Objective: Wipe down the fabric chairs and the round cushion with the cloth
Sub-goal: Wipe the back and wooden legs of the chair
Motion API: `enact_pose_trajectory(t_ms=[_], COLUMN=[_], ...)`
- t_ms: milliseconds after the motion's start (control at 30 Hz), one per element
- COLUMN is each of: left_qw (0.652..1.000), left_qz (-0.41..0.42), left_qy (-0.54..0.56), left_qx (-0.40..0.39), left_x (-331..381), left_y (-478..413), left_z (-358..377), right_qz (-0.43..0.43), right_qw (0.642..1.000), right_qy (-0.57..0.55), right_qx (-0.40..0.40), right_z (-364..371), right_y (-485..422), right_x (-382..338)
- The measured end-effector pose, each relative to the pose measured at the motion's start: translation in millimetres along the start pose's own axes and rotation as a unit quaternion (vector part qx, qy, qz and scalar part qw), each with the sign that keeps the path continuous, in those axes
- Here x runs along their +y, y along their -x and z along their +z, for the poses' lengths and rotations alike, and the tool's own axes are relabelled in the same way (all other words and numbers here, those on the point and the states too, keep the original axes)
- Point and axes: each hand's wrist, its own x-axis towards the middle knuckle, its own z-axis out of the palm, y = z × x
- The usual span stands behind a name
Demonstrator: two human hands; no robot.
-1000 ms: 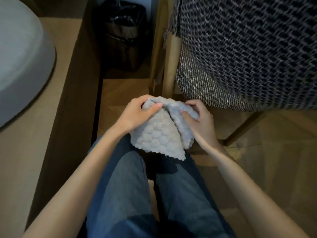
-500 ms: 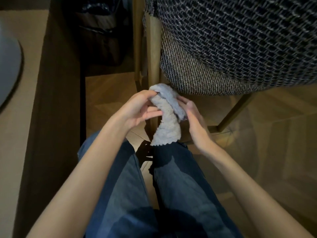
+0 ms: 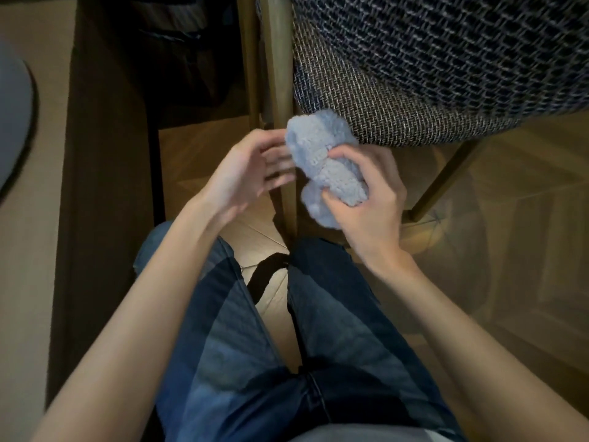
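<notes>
Nearest the camera: the person's jeans point(image 3: 334, 314), standing on a herringbone wood floor point(image 3: 526, 266), both forearms reaching forward.

Right hand point(image 3: 373, 199): grip curled round the cloth point(image 3: 325, 161), fingers and thumb bunching the pale blue, knobbly fabric into a wad. A lobe stuck out above the fingers and another below. Judged: it was balled up so one hand could carry it and present a padded face for wiping.

Left hand point(image 3: 251, 170): grip spread, palm turned toward the cloth, holding nothing. Fingertips lay at the cloth's left edge; contact could not be told through the blur. Probably placed to tuck loose ends.

The cloth was held in the air just in front of the lower front corner of the fabric chair point(image 3: 462, 65), beside its wooden leg point(image 3: 279, 68), and not seen pressing on the weave. Judged: wiping of this seat edge not yet under way.

Far left: a pale rounded shape point(image 3: 12, 122) on a beige surface; whether it was the round cushion could not be told.
</notes>
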Motion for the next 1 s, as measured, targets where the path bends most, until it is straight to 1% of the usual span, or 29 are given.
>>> enact_pose_trajectory(t_ms=[67, 133, 167, 233, 367, 433, 500, 600, 700, 800, 867, 900, 933, 1000], left_qw=[0.993, 0.984, 0.982, 0.981, 0.976, 0.959, 0.933, 0.908, 0.870, 0.834, 0.804, 0.795, 0.788, 0.773], left_qz=[0.048, 0.069, 0.071, 0.070, 0.086, 0.124, 0.173, 0.218, 0.261, 0.304, 0.318, 0.315, 0.309, 0.309], left_qy=[-0.054, -0.095, -0.107, -0.120, -0.152, -0.217, -0.278, -0.324, -0.392, -0.451, -0.498, -0.516, -0.530, -0.549], left_qx=[0.091, 0.131, 0.136, 0.137, 0.131, 0.136, 0.148, 0.155, 0.144, 0.096, 0.065, 0.059, 0.058, 0.068], left_x=[0.7, -0.2, -0.7, 0.5, 6.8, 6.5, 3.8, -3.3, -13.3, -23.6, -31.6, -34.8, -37.5, -42.0], left_y=[-3.4, -7.6, -9.9, -11.9, -11.6, -9.8, -9.8, -11.4, -11.1, -17.8, -26.8, -31.0, -34.0, -38.1], left_z=[-0.1, -2.8, -4.0, -3.7, 3.6, 10.0, 18.7, 36.8, 61.8, 83.6, 96.4, 102.9, 109.4, 117.8], right_qz=[-0.039, -0.079, -0.089, -0.095, -0.124, -0.147, -0.172, -0.181, -0.137, -0.051, -0.004, 0.006, 0.010, -0.002], right_qw=[0.994, 0.973, 0.960, 0.942, 0.924, 0.918, 0.914, 0.912, 0.921, 0.931, 0.949, 0.958, 0.965, 0.974], right_qy=[0.093, 0.212, 0.264, 0.322, 0.362, 0.368, 0.368, 0.368, 0.362, 0.344, 0.284, 0.245, 0.207, 0.166], right_qx=[0.038, 0.042, 0.028, -0.010, -0.010, -0.008, -0.008, -0.002, 0.052, 0.111, 0.139, 0.151, 0.158, 0.154], right_z=[5.2, 16.1, 22.7, 35.2, 44.2, 39.9, 31.0, 11.8, -20.7, -56.3, -57.0, -50.8, -42.3, -29.7], right_y=[-7.4, -23.5, -32.3, -44.9, -54.7, -57.6, -57.6, -47.2, -36.0, -33.1, -30.7, -29.1, -26.9, -22.7], right_x=[0.6, 8.7, 13.8, 24.0, 38.6, 43.3, 49.7, 66.2, 101.1, 133.6, 134.8, 128.7, 121.5, 112.2])
